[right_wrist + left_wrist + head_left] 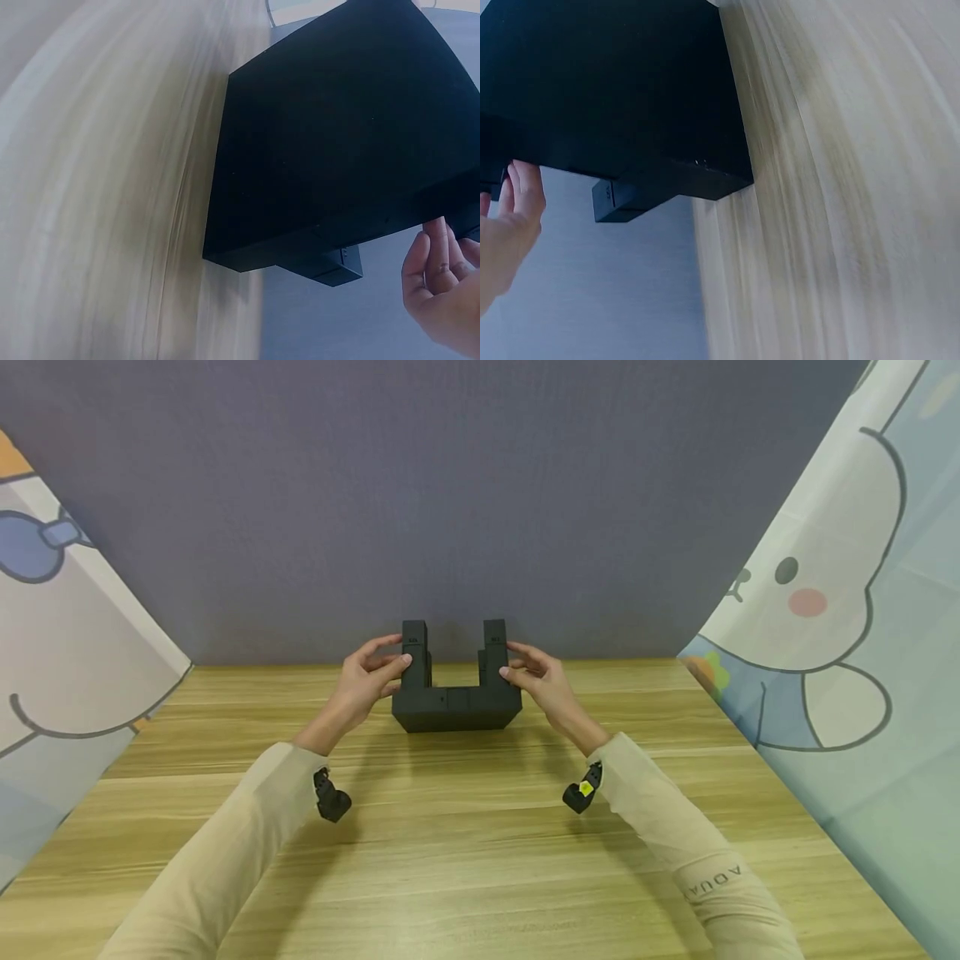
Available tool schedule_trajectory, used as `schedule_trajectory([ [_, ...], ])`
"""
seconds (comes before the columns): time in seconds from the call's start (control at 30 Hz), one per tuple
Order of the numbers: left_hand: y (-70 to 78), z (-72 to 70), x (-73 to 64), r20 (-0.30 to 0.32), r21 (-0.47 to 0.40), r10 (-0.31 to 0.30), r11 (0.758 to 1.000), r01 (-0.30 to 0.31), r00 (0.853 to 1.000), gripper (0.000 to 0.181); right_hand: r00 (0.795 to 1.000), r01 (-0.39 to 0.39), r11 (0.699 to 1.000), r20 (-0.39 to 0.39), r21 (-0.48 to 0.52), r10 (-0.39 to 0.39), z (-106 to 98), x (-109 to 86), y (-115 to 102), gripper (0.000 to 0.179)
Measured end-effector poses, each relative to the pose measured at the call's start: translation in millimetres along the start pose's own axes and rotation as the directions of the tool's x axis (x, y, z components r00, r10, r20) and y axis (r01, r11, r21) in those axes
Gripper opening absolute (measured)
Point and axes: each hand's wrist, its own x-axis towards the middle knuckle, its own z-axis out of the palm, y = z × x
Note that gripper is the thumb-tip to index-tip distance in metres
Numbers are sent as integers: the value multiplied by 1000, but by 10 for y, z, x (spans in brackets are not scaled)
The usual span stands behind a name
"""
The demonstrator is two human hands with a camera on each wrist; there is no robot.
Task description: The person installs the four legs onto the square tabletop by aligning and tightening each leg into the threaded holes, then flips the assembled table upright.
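A black U-shaped block (457, 710) stands at the back of the wooden table, with an upright post at each end and a gap between them. My left hand (362, 683) grips the left post (414, 664), thumb on its front and fingers at its outer side. On the other side, my right hand (549, 687) holds the right post (495, 652) in the same way. Both wrist views show the block's broad dark face (607, 82) close up, with the left fingers partly hidden behind it. In the right wrist view, fingers (437, 259) touch the block's edge.
Behind the block rises a grey-blue panel (450, 510). Cartoon-printed sheets flank the wooden table (465, 843) at the left (82, 627) and right (840, 635). A small black device hangs at each wrist (330, 797).
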Motion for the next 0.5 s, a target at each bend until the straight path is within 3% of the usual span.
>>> schedule_trajectory([
  [0.2,-26,-50,12,68,-11,-40,999,41,997,61,999,-32,999,-15,18,33,2,28,-17,46],
  [0.5,-43,-34,61,49,-26,-39,999,40,998,59,999,-37,999,-24,-9,37,-13,68,-22,39],
])
